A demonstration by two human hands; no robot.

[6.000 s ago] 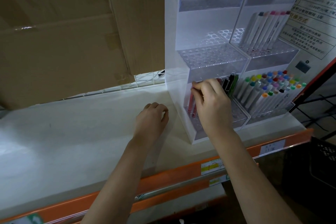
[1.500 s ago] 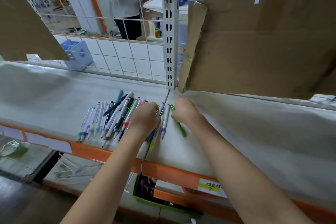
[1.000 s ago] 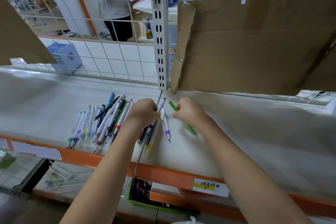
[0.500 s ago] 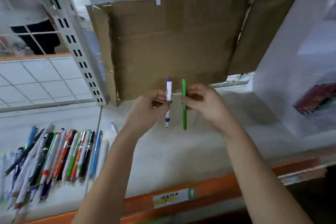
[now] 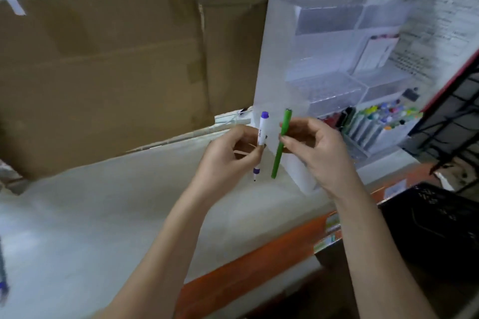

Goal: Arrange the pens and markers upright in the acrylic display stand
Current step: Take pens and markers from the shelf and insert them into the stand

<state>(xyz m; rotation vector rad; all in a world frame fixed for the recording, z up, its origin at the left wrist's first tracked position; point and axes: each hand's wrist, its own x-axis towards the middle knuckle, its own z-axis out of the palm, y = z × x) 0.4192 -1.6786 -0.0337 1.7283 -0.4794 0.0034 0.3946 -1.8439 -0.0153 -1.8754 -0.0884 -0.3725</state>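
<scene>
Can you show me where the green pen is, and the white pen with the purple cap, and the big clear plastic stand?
Slim green pen (image 5: 280,147): head view, middle of its barrel, held by the right hand.
White pen with purple cap (image 5: 262,133): head view, white barrel above the left hand's fingers.
Clear acrylic display stand (image 5: 274,59): head view, its frosted left side wall.

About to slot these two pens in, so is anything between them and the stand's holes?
The stand's frosted side wall faces the green pen and the white and purple pen; the slots open further right, so both must go round its front.
</scene>
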